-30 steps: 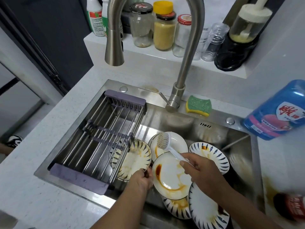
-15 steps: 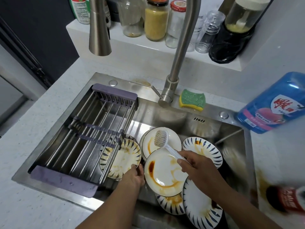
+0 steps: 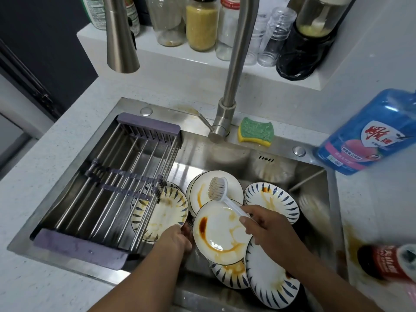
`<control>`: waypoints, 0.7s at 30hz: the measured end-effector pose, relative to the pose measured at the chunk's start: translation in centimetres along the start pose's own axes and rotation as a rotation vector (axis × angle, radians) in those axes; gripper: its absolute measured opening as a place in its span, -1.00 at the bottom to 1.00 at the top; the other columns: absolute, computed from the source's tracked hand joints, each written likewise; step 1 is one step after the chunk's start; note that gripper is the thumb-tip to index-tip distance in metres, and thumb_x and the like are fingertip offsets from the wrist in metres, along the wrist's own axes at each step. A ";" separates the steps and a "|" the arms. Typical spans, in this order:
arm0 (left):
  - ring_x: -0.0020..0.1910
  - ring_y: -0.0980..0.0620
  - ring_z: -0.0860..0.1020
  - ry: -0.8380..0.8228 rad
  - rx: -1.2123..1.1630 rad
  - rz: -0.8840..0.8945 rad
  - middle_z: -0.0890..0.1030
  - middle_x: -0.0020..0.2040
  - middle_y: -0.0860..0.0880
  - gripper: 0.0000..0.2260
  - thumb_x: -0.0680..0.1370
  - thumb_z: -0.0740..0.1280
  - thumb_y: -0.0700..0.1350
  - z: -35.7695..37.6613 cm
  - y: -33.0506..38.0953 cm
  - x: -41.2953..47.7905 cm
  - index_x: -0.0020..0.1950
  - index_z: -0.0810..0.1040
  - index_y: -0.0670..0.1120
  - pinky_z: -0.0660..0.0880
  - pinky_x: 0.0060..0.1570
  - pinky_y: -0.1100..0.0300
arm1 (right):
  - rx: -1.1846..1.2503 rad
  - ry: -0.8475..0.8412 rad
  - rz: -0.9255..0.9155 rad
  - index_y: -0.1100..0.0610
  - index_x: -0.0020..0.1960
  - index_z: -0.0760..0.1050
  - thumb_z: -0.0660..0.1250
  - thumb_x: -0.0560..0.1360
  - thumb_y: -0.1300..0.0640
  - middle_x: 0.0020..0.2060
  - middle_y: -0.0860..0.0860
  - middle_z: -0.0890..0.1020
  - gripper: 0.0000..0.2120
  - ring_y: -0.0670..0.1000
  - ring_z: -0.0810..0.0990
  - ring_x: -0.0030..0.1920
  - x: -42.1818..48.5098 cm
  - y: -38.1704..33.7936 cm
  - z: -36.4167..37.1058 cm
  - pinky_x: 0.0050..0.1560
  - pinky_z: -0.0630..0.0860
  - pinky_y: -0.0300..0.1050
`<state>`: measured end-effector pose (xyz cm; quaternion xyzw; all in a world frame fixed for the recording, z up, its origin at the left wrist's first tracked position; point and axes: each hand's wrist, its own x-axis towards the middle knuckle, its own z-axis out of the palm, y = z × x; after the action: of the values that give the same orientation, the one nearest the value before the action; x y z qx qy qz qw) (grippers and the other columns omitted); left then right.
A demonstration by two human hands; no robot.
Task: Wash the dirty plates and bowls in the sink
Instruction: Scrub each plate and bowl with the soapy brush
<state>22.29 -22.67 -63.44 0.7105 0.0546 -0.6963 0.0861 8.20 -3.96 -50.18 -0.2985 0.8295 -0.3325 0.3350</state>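
Note:
A steel sink (image 3: 227,154) holds several dirty plates, some white, some with blue leaf rims. My left hand (image 3: 175,240) grips the left edge of a white plate (image 3: 219,233) smeared with brown sauce and holds it tilted above the others. My right hand (image 3: 267,228) holds a white dish brush (image 3: 218,189) by its handle, with the bristle head raised over the plate's far rim. A blue-patterned plate (image 3: 273,202) lies to the right, another (image 3: 269,278) lies under my right forearm, and a third (image 3: 164,212) sits partly beneath the rack.
A purple-ended metal drying rack (image 3: 112,194) spans the sink's left half. The tall faucet (image 3: 234,70) rises behind, its spout head (image 3: 121,41) over the rack. A green sponge (image 3: 256,131) lies on the rim. A blue detergent bottle (image 3: 369,131) and a red-labelled bottle (image 3: 387,262) stand at right. Jars line the shelf.
The view has shifted a little, the sink moving right in frame. Both hands keep their grips, and the brush stays raised over the sauce-smeared plate.

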 end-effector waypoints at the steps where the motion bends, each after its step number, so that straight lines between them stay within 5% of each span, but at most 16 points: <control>1: -0.54 0.12 0.49 -0.010 -0.003 0.008 0.50 -0.63 -0.03 -0.69 0.68 0.26 -0.12 -0.1 0.2 0.4 -0.23 0.56 -0.17 0.49 -0.34 0.22 | 0.006 -0.005 0.002 -0.30 0.08 0.59 0.34 0.61 -0.03 -0.28 0.08 0.63 -0.85 0.03 0.63 -0.23 -0.1 0.0 0.0 -0.10 0.61 0.12; 4: -0.68 0.11 0.48 0.002 0.001 0.054 0.51 -0.63 -0.02 -0.69 0.69 0.26 -0.09 -0.2 0.5 0.8 -0.21 0.56 -0.18 0.51 -0.45 0.25 | 0.010 -0.003 0.007 -0.45 -0.03 0.53 0.35 0.61 -0.04 -0.26 0.10 0.63 -0.75 0.04 0.62 -0.24 -0.2 0.3 0.0 -0.09 0.61 0.08; 9: -0.67 0.06 0.51 0.014 0.059 0.069 0.55 -0.58 -0.04 -0.61 0.68 0.28 0.07 -0.4 -0.7 0.0 -0.17 0.57 -0.20 0.53 -0.59 0.21 | 0.013 0.003 0.032 -0.30 0.08 0.58 0.34 0.61 -0.04 -0.26 0.07 0.64 -0.86 0.01 0.62 -0.26 -0.3 0.8 0.0 -0.08 0.62 0.09; 13: -0.26 -0.19 0.60 -0.114 0.348 0.126 0.62 -0.21 -0.23 -0.59 0.67 0.26 0.13 0.4 -2.4 -3.3 0.09 0.56 -0.25 0.56 -0.22 -0.13 | 0.000 0.021 0.032 -0.18 0.16 0.62 0.33 0.62 -0.01 -0.28 0.02 0.64 -0.84 -0.04 0.63 -0.26 -0.1 0.6 -0.5 -0.10 0.63 0.04; 17: 0.02 -0.28 0.65 -0.151 0.810 0.303 0.67 0.04 -0.27 -0.69 0.57 0.45 -0.19 0.1 -3.2 -2.0 0.27 0.56 -0.26 0.60 0.13 -0.24 | 0.004 0.060 0.031 -0.23 0.07 0.58 0.33 0.62 -0.02 -0.27 -0.02 0.66 -0.89 -0.04 0.61 -0.31 0.0 0.5 -1.4 -0.13 0.62 0.01; 21: 0.05 -0.27 0.63 -0.111 1.040 0.407 0.66 0.06 -0.21 -0.62 0.50 0.26 -0.34 -0.4 -3.1 0.7 0.30 0.55 -0.14 0.64 0.05 -0.23 | 0.030 0.096 0.042 -0.15 0.12 0.61 0.33 0.63 0.05 -0.29 0.00 0.65 -0.86 -0.07 0.58 -0.38 -0.2 0.7 -2.1 -0.24 0.56 -0.17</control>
<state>22.08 -19.63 -64.30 0.6178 -0.4388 -0.6373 -0.1402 6.57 -2.64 -49.45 -0.2598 0.8456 -0.3517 0.3062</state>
